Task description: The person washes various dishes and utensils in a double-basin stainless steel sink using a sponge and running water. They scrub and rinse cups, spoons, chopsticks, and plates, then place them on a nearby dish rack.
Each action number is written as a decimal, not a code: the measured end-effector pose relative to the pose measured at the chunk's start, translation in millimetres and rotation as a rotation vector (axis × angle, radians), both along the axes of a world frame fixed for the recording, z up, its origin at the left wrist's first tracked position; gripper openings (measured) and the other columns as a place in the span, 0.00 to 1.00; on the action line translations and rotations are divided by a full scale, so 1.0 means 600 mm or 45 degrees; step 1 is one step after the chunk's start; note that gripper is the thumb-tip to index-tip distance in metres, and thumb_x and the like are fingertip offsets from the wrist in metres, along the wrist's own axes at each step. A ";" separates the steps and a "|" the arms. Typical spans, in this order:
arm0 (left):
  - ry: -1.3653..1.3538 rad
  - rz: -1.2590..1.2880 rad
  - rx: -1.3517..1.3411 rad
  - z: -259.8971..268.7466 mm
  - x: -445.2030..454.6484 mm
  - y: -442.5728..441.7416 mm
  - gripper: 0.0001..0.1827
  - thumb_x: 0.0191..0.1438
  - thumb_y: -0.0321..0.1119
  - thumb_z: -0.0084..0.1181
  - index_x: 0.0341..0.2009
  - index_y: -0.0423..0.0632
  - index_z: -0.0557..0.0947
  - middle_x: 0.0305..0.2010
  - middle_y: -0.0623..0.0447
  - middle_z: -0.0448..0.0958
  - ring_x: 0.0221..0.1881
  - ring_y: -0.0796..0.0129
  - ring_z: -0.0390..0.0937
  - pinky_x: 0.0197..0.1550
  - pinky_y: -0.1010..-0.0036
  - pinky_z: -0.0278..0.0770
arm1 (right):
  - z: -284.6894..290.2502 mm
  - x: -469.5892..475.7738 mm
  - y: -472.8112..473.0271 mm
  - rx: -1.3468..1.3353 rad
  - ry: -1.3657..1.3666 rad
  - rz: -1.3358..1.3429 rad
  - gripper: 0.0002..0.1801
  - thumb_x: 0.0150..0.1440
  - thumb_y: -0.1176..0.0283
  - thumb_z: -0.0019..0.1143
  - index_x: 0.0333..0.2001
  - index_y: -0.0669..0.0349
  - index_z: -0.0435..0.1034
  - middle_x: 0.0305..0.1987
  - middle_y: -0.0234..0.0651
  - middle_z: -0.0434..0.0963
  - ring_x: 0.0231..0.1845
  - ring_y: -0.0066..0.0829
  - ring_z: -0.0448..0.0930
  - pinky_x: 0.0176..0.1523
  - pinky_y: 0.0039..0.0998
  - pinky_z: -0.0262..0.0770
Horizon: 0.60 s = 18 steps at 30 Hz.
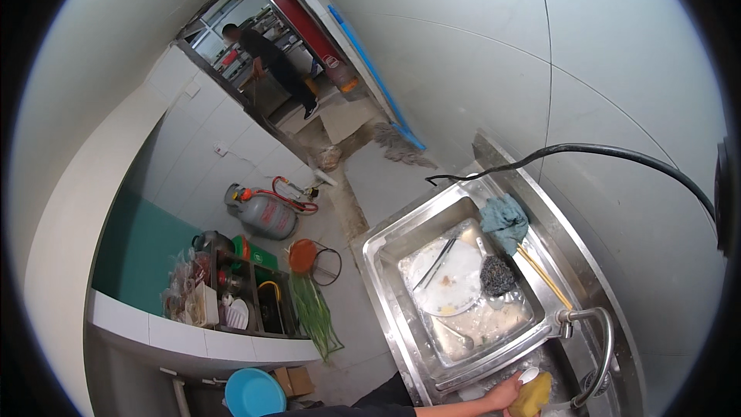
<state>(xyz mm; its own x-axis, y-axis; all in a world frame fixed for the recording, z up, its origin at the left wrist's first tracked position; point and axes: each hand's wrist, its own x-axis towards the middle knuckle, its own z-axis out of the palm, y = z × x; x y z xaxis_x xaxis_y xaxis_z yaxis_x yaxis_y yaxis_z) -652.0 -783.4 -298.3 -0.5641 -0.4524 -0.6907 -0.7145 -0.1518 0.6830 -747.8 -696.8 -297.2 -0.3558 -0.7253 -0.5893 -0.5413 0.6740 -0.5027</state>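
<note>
My left hand (505, 394) reaches in at the bottom edge, over the second basin of the steel sink. It grips a small white spoon (528, 375), and a yellow sponge or cloth (532, 396) lies against the spoon and fingers. From the curved faucet (608, 336) a stream of water appears to run beside the sponge. My right hand is out of view. In the neighbouring basin (385, 266) sit a large white plate (443, 295) with food residue, dark chopsticks (435, 263), a steel-wool scrubber (496, 275) with a white handle, and a metal spoon (466, 340).
A teal cloth (505, 223) and bamboo chopsticks (544, 275) rest on the sink's back rim. A black hose (602, 149) crosses above. Left are a gas cylinder (266, 215), a shelf unit (255, 284), spring onions (312, 307) and a blue basin (255, 392). Another person (272, 61) bends beyond the doorway.
</note>
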 end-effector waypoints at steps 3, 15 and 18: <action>0.114 0.041 0.101 -0.036 -0.008 0.018 0.25 0.69 0.41 0.46 0.67 0.49 0.65 0.45 0.29 0.82 0.48 0.35 0.81 0.52 0.49 0.77 | -0.003 -0.015 -0.002 0.011 -0.002 0.042 0.37 0.58 0.47 0.61 0.63 0.59 0.68 0.61 0.54 0.75 0.59 0.50 0.78 0.61 0.46 0.74; 0.421 -0.204 0.151 0.078 -0.014 -0.021 0.25 0.62 0.43 0.53 0.62 0.48 0.73 0.51 0.34 0.81 0.52 0.40 0.79 0.53 0.51 0.77 | -0.018 -0.040 0.007 0.050 -0.031 0.151 0.35 0.59 0.48 0.60 0.62 0.59 0.69 0.60 0.54 0.76 0.58 0.49 0.79 0.60 0.45 0.75; 0.480 -0.301 0.182 0.101 -0.006 -0.043 0.25 0.60 0.44 0.55 0.60 0.48 0.75 0.51 0.36 0.81 0.52 0.41 0.80 0.53 0.52 0.77 | -0.022 -0.042 0.010 0.066 -0.026 0.174 0.35 0.59 0.48 0.60 0.62 0.59 0.69 0.60 0.55 0.76 0.57 0.49 0.79 0.60 0.45 0.75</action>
<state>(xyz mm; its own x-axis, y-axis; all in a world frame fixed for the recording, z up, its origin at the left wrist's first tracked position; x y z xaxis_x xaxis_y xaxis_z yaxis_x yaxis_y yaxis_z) -655.8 -809.0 -238.0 -0.8638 -0.1963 -0.4640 -0.4471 -0.1258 0.8856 -773.0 -690.6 -310.2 -0.2436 -0.7345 -0.6333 -0.6197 0.6202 -0.4809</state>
